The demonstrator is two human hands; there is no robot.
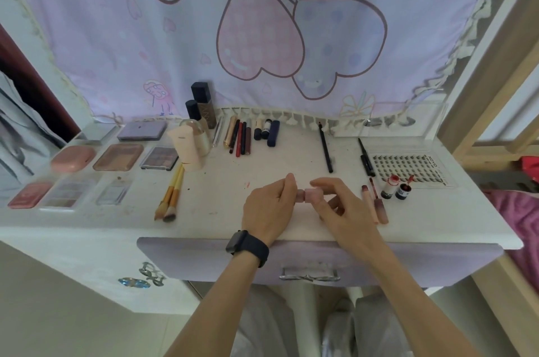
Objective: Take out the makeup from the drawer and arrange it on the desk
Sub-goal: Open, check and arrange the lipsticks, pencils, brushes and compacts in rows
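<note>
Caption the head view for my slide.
Left hand and right hand grip a small pale pink tube over the cluttered white desk.

lash tray [408,165] | rotated print, roughly "OYO" | small bottles [403,192]: labels illegible

Most of the small pink item [305,194] is hidden by fingers [323,184].

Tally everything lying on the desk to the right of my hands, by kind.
Black pens: 2
Lip gloss tubes: 2
Small bottles: 2
Lash tray: 1
Total: 7
</note>
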